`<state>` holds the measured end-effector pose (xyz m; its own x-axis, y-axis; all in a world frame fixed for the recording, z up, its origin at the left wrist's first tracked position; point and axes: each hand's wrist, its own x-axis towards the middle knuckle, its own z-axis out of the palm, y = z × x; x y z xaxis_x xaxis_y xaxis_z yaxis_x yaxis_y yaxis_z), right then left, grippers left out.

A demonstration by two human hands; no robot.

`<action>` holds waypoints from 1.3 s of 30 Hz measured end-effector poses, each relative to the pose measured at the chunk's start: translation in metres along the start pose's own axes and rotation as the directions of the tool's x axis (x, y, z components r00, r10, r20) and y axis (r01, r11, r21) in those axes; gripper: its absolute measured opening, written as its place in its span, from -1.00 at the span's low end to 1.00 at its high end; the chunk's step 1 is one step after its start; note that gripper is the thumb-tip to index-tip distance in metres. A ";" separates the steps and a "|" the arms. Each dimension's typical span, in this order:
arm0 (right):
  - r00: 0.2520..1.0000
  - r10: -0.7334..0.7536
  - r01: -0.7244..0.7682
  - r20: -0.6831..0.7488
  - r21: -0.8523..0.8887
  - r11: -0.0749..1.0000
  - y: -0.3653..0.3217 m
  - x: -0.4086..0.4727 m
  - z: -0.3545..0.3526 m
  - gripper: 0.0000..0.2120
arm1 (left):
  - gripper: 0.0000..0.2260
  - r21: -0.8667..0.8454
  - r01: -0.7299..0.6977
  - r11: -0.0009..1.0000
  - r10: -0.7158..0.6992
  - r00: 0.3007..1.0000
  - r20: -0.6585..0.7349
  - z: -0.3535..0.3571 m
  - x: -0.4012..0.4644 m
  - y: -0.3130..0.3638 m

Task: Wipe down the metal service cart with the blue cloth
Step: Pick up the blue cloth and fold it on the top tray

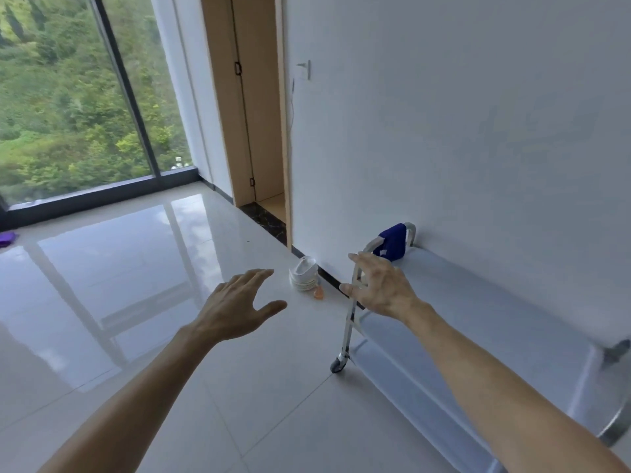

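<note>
Dark blue cloth [392, 241] draped over the far end rail of the shiny metal service cart [478, 302] along the white wall. Right hand [382, 290] outstretched just short of it, grip wide, holding nothing. Left hand [235, 310] spread above the glossy tiled floor [136, 285], grip likewise wide.

Cloth [392, 241] over cart [478, 302] handle by the wall — stacked plates [304, 276] left, on floor.

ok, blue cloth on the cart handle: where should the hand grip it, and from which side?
Pinch the blue cloth at its top fold, where it drapes over the handle at the far end of the cart, and lift it straight up. Come from the open floor side, since the wall sits close behind. The right hand, open, is nearest; the left hand hovers over the floor.
</note>
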<state>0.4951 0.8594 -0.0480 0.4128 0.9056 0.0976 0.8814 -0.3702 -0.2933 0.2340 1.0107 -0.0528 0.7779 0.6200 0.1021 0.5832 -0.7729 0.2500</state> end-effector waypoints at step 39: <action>0.803 0.593 -0.575 0.053 0.328 0.749 0.320 0.348 0.048 -0.38 | -0.45 -0.548 -0.119 0.828 0.341 0.883 0.323 0.219 0.578 0.084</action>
<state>0.9097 1.0656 -0.1534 0.8424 0.5187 -0.1459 0.3479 -0.7303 -0.5879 0.7838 1.2746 -0.1838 0.9613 0.2401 -0.1353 0.2615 -0.6398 0.7227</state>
